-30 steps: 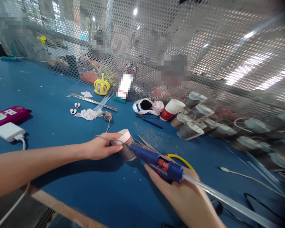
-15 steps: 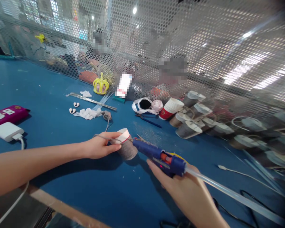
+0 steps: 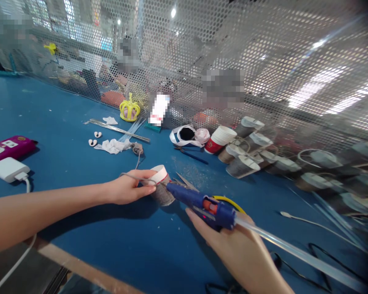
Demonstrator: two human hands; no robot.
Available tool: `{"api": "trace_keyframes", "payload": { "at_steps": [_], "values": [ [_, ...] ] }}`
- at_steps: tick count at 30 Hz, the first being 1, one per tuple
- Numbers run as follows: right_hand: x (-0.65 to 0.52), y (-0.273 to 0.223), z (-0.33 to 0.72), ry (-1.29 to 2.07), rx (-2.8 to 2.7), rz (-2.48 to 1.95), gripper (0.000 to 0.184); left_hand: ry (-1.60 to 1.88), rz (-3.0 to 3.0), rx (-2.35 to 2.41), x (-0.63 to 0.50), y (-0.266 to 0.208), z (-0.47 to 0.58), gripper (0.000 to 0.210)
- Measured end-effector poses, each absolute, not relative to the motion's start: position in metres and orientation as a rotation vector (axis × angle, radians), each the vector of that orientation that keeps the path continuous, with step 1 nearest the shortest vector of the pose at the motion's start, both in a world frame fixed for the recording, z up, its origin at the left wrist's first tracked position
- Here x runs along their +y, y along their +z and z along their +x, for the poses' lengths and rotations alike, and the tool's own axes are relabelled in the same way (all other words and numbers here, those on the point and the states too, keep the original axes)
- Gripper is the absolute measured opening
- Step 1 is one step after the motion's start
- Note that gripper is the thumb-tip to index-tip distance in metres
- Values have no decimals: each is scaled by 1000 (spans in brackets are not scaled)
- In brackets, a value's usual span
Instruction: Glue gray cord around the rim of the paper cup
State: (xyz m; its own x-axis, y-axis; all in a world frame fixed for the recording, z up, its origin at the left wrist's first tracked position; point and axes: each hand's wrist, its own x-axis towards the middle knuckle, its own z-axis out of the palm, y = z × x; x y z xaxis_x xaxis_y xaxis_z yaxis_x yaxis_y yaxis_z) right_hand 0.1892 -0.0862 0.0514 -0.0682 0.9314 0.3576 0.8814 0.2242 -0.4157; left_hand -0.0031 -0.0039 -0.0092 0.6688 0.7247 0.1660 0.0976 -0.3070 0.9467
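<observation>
My left hand (image 3: 133, 188) is closed on a paper cup (image 3: 164, 195) whose lower part in view is wrapped in grey yarn, with a white band bare above it. A strand of grey yarn (image 3: 138, 162) runs from a small ball (image 3: 137, 148) to my left fingers. My right hand (image 3: 223, 241) grips a blue glue gun (image 3: 199, 200), its nozzle at the cup's side where wrapped and bare parts meet. A long clear glue stick (image 3: 282, 241) sticks out of its rear. Scissors (image 3: 187, 182) with a yellow handle lie partly hidden behind the gun.
Several yarn-wrapped cups (image 3: 243, 166) and stacked paper cups (image 3: 220, 139) stand at the right. Pliers (image 3: 193, 156), white ribbon (image 3: 178, 141), a phone (image 3: 159, 109) and a yellow crown (image 3: 129, 109) lie farther back before a perforated metal screen (image 3: 184, 61). A purple box (image 3: 10, 149) and white charger (image 3: 8, 169) are left.
The glue gun has shifted slightly left, its nozzle closer against the cup. More of the scissors shows behind it. My left hand and the cup have hardly moved.
</observation>
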Motion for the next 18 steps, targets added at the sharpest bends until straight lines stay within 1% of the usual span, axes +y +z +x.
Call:
{"api": "trace_keyframes", "payload": {
  "at_steps": [5, 8, 14, 18],
  "values": [
    [-88, 46, 190, 111, -1937, -1664, 15, 716, 1807, 677, -4, -9, -3, 28],
    [-89, 43, 189, 96, -1945, -1635, 16, 724, 1826, 656, -4, -9, -3, 27],
    [-84, 51, 205, 59, -2091, -1592, 15, 684, 1887, 691, -2, -8, -6, 33],
    [-81, 51, 217, 14, -2150, -1558, 18, 641, 1890, 652, 1, -7, -8, 38]
  ]
}}
